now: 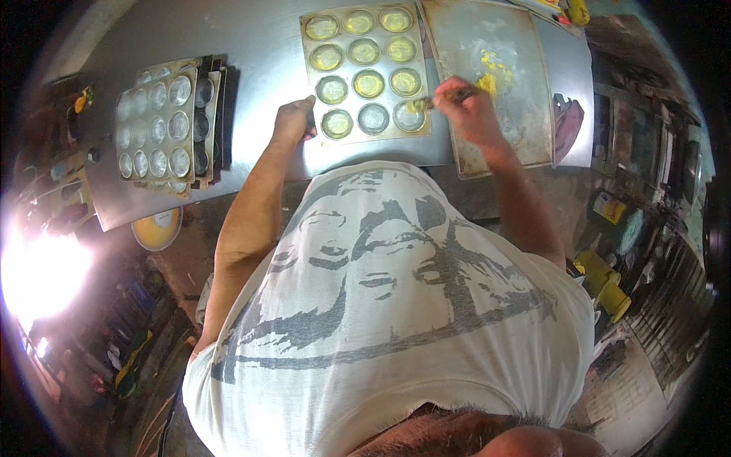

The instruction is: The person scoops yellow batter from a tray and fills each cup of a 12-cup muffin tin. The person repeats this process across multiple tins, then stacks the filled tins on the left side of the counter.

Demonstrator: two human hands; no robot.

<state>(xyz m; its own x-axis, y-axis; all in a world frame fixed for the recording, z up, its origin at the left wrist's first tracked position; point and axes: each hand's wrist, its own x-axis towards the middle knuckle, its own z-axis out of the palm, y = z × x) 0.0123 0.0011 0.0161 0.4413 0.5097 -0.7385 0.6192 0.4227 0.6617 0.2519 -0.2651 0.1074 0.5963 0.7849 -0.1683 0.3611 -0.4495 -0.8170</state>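
A metal muffin tin [351, 103] with rows of round cups lies in front of me on the steel table. My left hand [294, 121] grips its left edge, thumb at the rim. In my right hand [465, 108] is a pastry brush [421, 105], its bristles coated yellow and in the lower right cup. Most cups carry a yellow greasy coating; the middle cup of the nearest row looks bare and silvery. To the right, a flat baking sheet [514, 137] bears a smeared lump of yellow fat [486, 84], partly behind my right hand.
Several stacked muffin tins [154, 125] stand at the left of the steel table [257, 57]. A pinkish cloth [568, 128] lies by the sheet's right edge. Below the table's front left edge is a yellow-filled tub [157, 229]. Yellow containers [605, 285] sit low at right.
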